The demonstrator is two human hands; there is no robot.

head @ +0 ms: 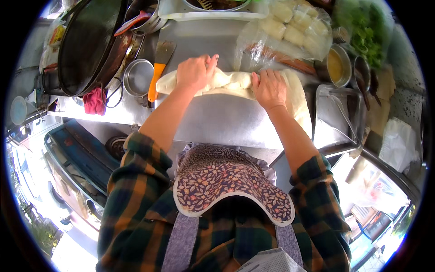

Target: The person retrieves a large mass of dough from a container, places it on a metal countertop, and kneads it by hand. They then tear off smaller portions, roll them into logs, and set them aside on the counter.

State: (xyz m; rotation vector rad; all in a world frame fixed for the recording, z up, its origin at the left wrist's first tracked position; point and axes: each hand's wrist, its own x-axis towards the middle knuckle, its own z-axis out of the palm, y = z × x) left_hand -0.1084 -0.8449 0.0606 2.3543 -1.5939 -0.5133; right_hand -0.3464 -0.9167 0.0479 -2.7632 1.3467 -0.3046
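Observation:
A long piece of pale dough point(234, 80) lies across the metal worktop point(217, 119), rolled at the left and middle, with a flat sheet hanging toward the near edge at the right. My left hand point(194, 73) grips the roll near its left end, the thumb raised. My right hand point(271, 87) is on the dough right of the middle, its fingers bent over the far side; its grip is unclear. A scraper with an orange handle point(156, 80) lies at the dough's left end. Behind the right hand is a wooden rolling pin point(289, 60), partly under clear plastic.
Dough balls point(295, 29) sit in clear plastic at the back right. A large dark pan point(90, 44) and an empty metal bowl point(138, 77) stand left. A metal tray point(336, 115) and a pot of yellow liquid point(336, 66) are right. A white tray point(214, 15) stands behind.

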